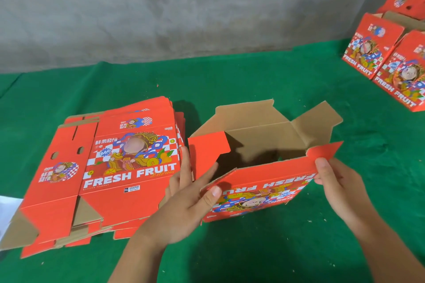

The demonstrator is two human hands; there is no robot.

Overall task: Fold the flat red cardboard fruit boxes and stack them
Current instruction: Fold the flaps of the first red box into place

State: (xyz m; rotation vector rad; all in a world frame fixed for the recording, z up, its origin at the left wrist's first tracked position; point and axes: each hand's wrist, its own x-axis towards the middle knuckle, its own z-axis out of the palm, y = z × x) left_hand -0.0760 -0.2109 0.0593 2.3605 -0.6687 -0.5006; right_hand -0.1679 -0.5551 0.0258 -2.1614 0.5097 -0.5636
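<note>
Green felt-covered table (230, 80) set against a grey concrete wall (184, 7).

On the table's left lies a stack of flat red cardboard fruit boxes (110, 167), printed "FRESH FRUIT", with a white sheet (7, 211) just beside its left edge. Near the middle stands a half-folded red cardboard box (259, 181), its brown flaps open upward. At the far right, well apart, folded red boxes (386, 62) stand together, one set on top of others. Small scraps dot the green surface.
</note>
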